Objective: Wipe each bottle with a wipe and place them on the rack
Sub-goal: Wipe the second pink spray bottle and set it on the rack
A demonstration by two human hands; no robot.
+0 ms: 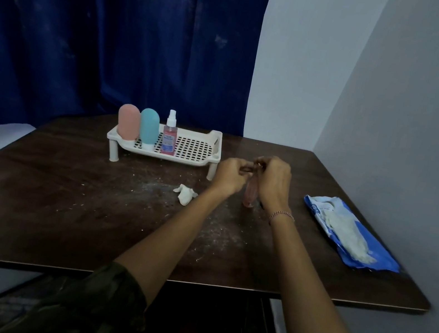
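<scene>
Pinching the dark top of a small clear pinkish bottle (pixel 249 199) with curled fingers of left hand (pixel 228 175) and right hand (pixel 274 182), bottle upright on the dark wooden table (pixel 60 197). Just left, a crumpled white wipe (pixel 185 193); behind, a white perforated plastic rack (pixel 194 150) carrying pink rounded bottle (pixel 128 121), teal rounded bottle (pixel 149 127) and pink spray bottle (pixel 169 138) at its left end, open grid rightward. Near the right table edge, a blue wipe packet (pixel 353 234).
</scene>
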